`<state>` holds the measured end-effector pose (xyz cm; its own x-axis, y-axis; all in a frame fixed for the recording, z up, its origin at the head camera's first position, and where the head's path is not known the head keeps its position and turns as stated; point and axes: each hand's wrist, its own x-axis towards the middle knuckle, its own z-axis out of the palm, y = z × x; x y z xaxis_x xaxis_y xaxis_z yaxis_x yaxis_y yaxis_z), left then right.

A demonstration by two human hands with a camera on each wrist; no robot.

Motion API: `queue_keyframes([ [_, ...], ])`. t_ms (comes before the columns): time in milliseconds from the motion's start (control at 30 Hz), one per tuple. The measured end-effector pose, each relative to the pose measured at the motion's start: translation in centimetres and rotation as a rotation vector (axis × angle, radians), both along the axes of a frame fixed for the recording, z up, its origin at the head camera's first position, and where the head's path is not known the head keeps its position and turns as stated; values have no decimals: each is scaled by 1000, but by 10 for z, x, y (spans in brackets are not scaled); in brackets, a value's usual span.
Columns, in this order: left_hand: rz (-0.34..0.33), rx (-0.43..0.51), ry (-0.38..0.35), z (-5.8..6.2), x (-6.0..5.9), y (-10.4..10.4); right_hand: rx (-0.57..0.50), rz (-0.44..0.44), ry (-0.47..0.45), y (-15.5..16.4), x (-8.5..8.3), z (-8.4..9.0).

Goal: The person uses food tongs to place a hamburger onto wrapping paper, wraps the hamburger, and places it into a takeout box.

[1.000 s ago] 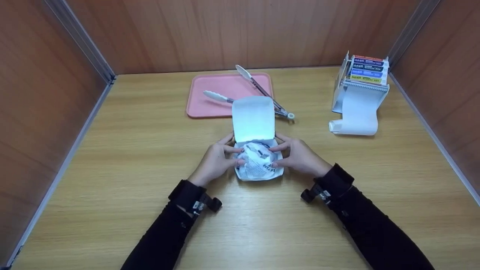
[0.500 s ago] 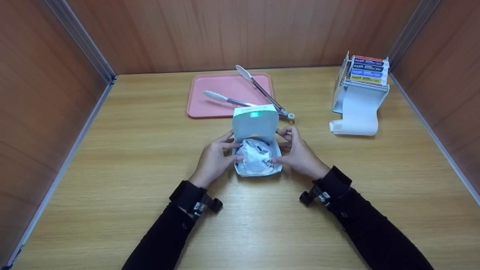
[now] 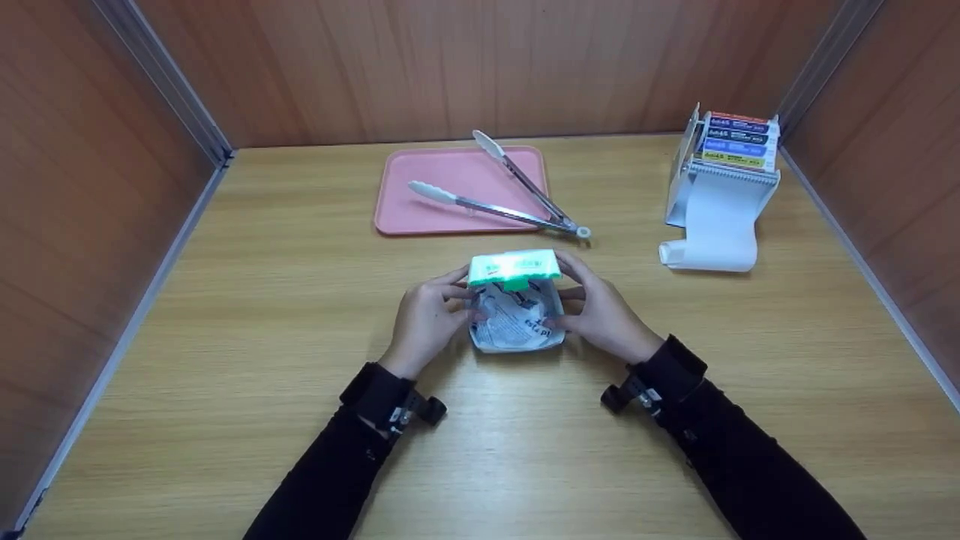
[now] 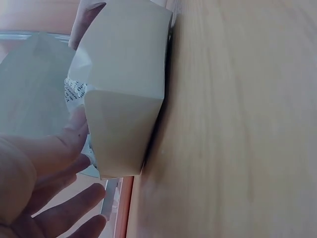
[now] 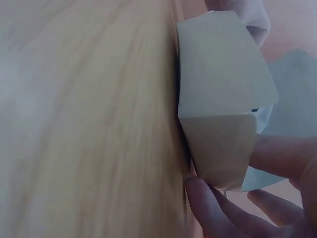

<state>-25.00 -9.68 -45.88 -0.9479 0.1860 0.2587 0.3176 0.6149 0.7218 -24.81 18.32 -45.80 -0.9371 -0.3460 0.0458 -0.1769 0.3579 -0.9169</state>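
Note:
A small paper burger box [image 3: 517, 349] stands on the table between my hands in the head view. Inside lies a bundle wrapped in printed paper [image 3: 510, 319]. The lid [image 3: 491, 268], with green print on its front flap, leans forward over the back of the bundle. At the left side, my left hand [image 3: 429, 319] holds the box, its thumb over the rim. My right hand [image 3: 604, 313] holds the opposite side, thumb also over the rim. Plain side walls of the box show in the left wrist view [image 4: 124, 59] and the right wrist view [image 5: 223, 69].
Behind the box, metal tongs [image 3: 506, 213] with white tips lie spread across a pink tray [image 3: 397, 169]. A white holder with coloured labels and a hanging rolled strip [image 3: 721, 217] stands at the back right. Wooden panels [image 3: 480, 67] wall in the back and sides.
The lid has swung from upright forward and down, uncovering the tongs behind it. The box has shifted slightly back. Right-hand fingers have moved back to the lid's corner; the left hand barely moved.

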Motion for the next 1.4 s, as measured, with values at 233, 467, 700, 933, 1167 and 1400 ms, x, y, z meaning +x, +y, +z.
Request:
queue_keyframes([
  [233, 9, 44, 36, -1, 1, 1, 40, 9, -23, 2, 1, 3],
  [467, -13, 102, -7, -1, 2, -2, 90, 142, -64, 15, -4, 7],
  [700, -41, 26, 27, 1, 4, -3, 73, 363, -129, 32, -6, 10],
  [933, -32, 10, 15, 1, 2, -1, 238, 261, 24, 19, -2, 6],
  [1167, -215, -3, -26, 3, 3, -2, 235, 200, 59, 16, 0, 5],
  [1400, -411, -220, -143, 12, 10, -17, 241, 202, 105, 19, 0, 4],
])
